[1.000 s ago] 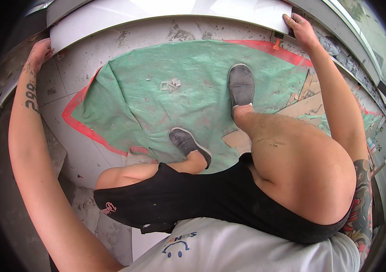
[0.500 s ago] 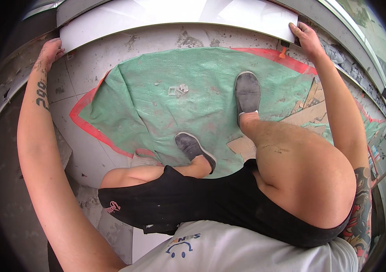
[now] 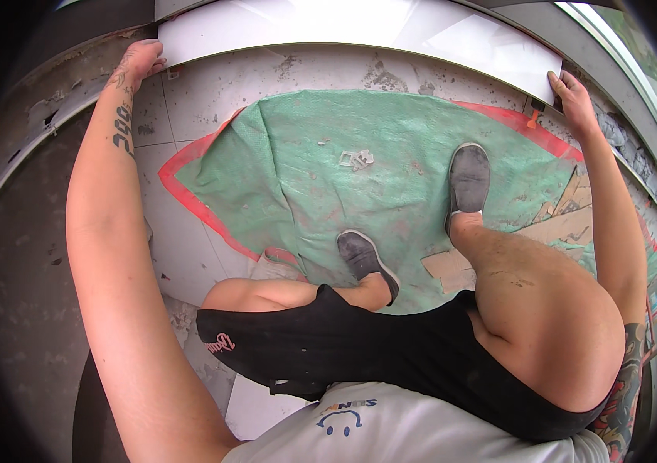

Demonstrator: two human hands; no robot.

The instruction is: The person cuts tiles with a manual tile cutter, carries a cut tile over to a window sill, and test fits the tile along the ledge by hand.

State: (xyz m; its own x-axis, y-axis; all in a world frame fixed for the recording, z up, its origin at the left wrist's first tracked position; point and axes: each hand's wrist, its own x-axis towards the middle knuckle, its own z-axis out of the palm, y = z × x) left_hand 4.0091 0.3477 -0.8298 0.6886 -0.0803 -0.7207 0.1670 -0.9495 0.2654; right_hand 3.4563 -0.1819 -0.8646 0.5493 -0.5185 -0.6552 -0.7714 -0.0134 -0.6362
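Observation:
A long, glossy white tile strip (image 3: 344,32) stretches across the far side of the head view, its near edge bowed by the lens. My left hand (image 3: 143,60) grips its left end, the fingers curled and partly hidden. At the opposite end, my right hand (image 3: 574,102) has closed round the corner, with the thumb on the white face. Just below that corner, a small orange plastic piece (image 3: 533,119) shows at the floor's edge. The strip's far edge is partly cut off by the top of the picture.
A green woven sheet (image 3: 305,177) with red borders covers the pale floor tiles (image 3: 182,251); my shoes (image 3: 469,174) rest on it. White plastic bits (image 3: 357,160) and torn cardboard (image 3: 449,268) lie there. Rubble (image 3: 625,147) fills a channel on the right, beside a window frame (image 3: 629,85).
The whole view has shifted, so everything sits farther right in the picture. Both hands keep their hold on the tile strip's ends; any movement of the strip itself is too slight to tell.

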